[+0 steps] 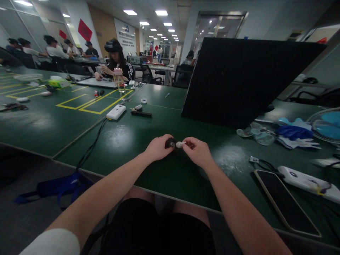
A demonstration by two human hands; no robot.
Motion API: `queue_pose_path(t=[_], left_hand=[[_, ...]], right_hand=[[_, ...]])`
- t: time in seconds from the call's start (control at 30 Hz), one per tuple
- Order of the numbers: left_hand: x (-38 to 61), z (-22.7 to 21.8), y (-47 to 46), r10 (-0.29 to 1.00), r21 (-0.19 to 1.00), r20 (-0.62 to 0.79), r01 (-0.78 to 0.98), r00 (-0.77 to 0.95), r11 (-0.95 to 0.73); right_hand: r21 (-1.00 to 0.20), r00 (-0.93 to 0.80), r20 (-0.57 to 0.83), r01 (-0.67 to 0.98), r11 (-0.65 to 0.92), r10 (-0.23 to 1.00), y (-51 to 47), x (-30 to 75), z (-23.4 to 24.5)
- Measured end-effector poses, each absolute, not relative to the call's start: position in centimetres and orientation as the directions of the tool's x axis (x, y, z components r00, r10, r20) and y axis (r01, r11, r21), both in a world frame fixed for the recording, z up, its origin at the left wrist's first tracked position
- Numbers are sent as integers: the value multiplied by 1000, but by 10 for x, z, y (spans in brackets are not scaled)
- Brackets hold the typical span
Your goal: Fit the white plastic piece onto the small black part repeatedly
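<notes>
Above the green table (170, 177), my left hand (158, 148) is closed around a small dark round object (170, 143) with a ringed face turned toward me. Its exact kind is too small to make out. My right hand (198, 151) pinches a small whitish, lumpy piece (179, 144) between thumb and fingertips. The whitish piece is right beside the dark object's right side; whether they touch I cannot tell. Part of the dark object is hidden behind my left fingers.
A large black panel (239, 78) stands ahead right. On the right are a phone (288, 202), a white power bank (308, 182), gloves (294, 132) and a fan (328, 122). Ahead left are another white box (116, 112), a dark bar (141, 113) and a bottle (119, 80). A person (117, 63) sits opposite.
</notes>
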State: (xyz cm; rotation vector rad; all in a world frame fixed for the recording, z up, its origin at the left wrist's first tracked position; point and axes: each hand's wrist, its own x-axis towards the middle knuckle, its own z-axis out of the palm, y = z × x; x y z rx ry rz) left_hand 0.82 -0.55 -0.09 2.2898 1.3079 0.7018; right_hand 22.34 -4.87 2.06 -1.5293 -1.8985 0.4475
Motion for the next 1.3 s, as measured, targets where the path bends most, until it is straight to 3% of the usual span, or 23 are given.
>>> queue_pose_path(t=[0.17, 0.67, 1.03, 1.3], left_hand=[[9, 0, -6, 880, 604, 200, 653, 430, -457], [6, 4, -5, 857, 608, 205, 625, 472, -490], [5, 2, -4, 871, 638, 184, 619, 456, -458], [2, 2, -2, 871, 626, 224, 621, 437, -472]], right_hand=[[-569, -162, 264, 769, 290, 951, -44, 225, 15], [-486, -145, 122, 854, 187, 982, -41, 229, 17], [-445, 35, 70, 896, -1, 997, -22, 261, 2], [-447, 59, -6, 893, -56, 998, -21, 258, 1]])
